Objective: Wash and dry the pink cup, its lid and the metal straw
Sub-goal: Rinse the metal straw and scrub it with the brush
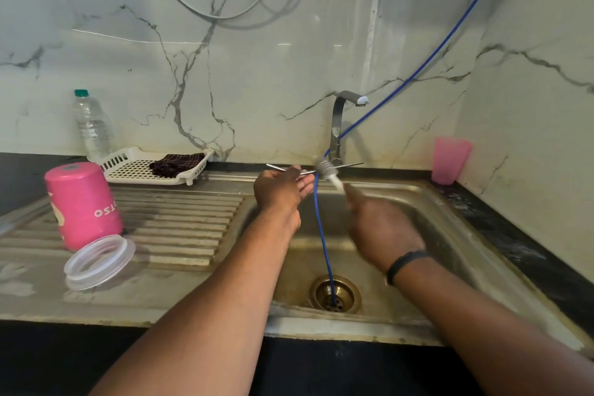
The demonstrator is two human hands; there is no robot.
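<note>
Scrubbing the metal straw (pixel 348 164) over the sink (pixel 427 202) goes best held level — left hand (pixel 283 188) pinching it, right hand (pixel 379 228) gripping the small brush (pixel 331 174). Pink cup (pixel 83 202) and lid (pixel 99 262) wait on the drainboard (pixel 180 219).

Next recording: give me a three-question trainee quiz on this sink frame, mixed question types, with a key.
1. True or false: the pink cup stands upside down on the draining board.
2. The left hand holds: A) metal straw B) clear lid C) water bottle
3. What lies in the white tray?

Key: 1 true; 2 A; 3 a dark cloth.
</note>
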